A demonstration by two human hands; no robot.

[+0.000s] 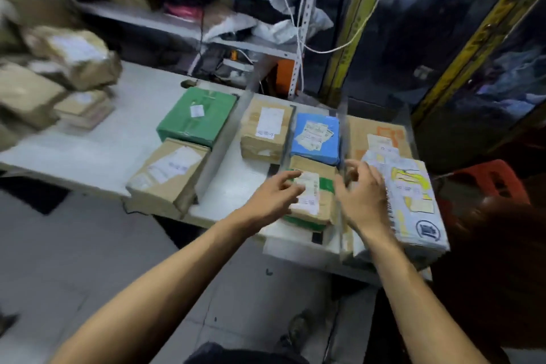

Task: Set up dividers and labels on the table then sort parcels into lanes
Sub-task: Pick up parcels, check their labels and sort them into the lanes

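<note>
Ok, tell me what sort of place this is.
Probably a parcel sorting room: labelled parcels like the blue parcel lie on a white table, unsorted brown packages pile at the left, and metal shelving stands behind.

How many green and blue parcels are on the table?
2: the green parcel at the back of the left lane, and the blue parcel further right, behind the brown parcel near the hands. More may be hidden.
</note>
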